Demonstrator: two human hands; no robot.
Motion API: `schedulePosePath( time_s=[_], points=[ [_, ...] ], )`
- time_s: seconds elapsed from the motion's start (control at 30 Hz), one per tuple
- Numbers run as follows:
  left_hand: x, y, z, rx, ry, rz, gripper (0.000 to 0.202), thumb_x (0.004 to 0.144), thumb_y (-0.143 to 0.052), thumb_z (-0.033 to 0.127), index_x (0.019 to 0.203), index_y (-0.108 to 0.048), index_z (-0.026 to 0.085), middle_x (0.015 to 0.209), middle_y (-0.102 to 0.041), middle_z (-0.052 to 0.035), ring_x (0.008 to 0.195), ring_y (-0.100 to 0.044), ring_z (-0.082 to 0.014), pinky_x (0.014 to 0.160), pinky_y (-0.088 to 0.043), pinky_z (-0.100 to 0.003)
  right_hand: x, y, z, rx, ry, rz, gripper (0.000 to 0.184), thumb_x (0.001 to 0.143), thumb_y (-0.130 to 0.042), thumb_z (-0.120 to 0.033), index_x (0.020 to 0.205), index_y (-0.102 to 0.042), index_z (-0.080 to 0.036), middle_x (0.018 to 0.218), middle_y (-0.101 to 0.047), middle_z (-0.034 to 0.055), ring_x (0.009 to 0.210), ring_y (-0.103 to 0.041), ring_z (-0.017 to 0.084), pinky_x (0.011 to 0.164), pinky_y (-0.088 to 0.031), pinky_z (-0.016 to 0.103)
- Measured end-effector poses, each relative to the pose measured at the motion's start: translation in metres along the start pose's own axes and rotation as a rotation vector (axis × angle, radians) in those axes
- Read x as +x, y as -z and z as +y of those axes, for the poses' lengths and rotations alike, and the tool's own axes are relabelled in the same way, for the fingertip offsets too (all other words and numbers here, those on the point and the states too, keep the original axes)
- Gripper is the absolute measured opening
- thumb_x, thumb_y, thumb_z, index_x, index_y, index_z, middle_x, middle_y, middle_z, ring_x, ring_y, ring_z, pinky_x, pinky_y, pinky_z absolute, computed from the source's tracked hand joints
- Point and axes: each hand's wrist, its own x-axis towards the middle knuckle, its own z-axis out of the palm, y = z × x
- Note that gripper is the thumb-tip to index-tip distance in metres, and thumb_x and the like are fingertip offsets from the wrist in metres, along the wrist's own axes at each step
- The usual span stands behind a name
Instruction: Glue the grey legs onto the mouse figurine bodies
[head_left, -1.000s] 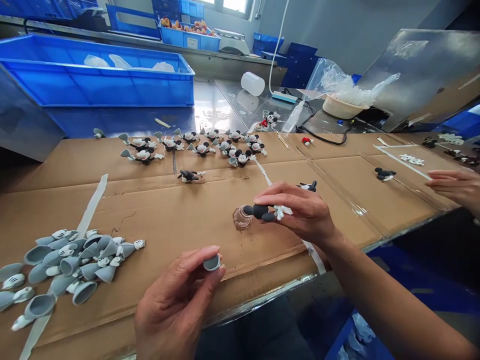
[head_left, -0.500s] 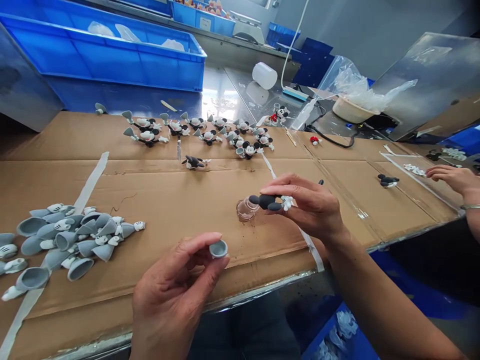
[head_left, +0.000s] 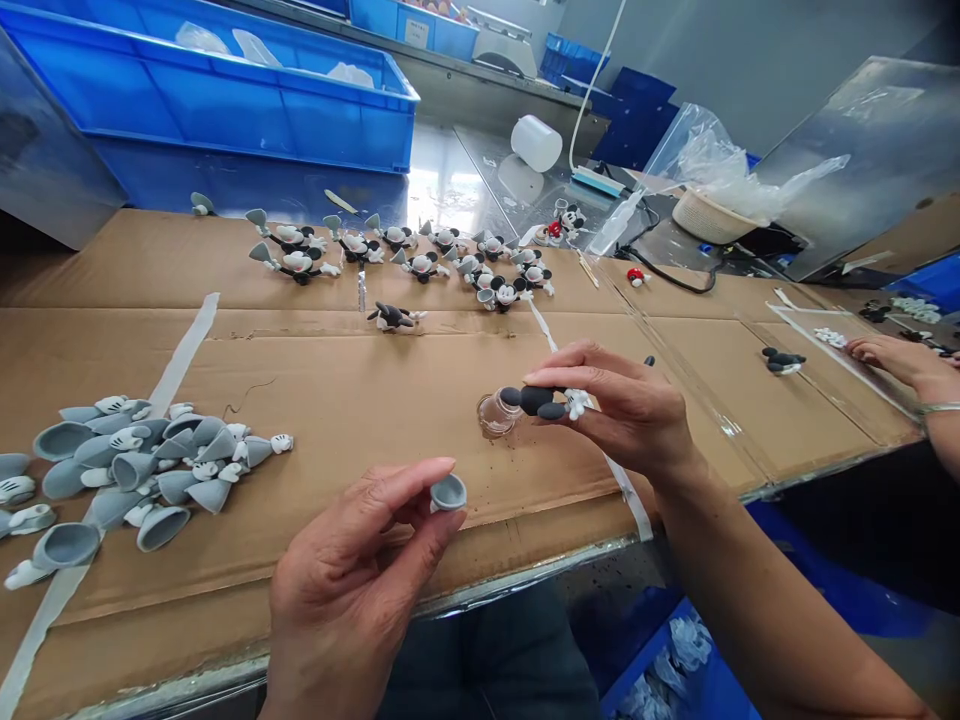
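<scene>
Co-worker's hand [head_left: 896, 358]: moved nearer white pieces [head_left: 829, 338].
Left hand [head_left: 356, 555]: pinched gray cup [head_left: 448, 492], fingers slightly parted.
Right hand [head_left: 631, 408]: gripped mouse figure [head_left: 537, 402], fingers nearly closed.

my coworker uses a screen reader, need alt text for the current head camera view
A person's left hand pinches a grey cup-shaped piece and their right hand holds a black-and-white toy near a clear jar, over cardboard. Grey cones lie piled at left, mouse toys farther back, another person's hand at far right.
</scene>
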Motion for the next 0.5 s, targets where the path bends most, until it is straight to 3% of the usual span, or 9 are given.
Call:
schedulePosePath(
  time_s=[0.5],
  points=[
    [0.0014,0.0007,0.0001,0.02,-0.029,-0.029,0.038,0.084,-0.078,0.015,0.11,-0.077,0.042,0.102,-0.077,0.0108,0.088,-0.068,-0.0048,0.083,-0.052,-0.007,0.0013,0.0015,-0.002,0.03,-0.009,0.011,0.04,0.087,-0.073,-0.008,0.12,-0.075,-0.031,0.1,-0.075,0.0048,0.09,-0.072,0.019,0.078,-0.06,0.033]
  ],
)
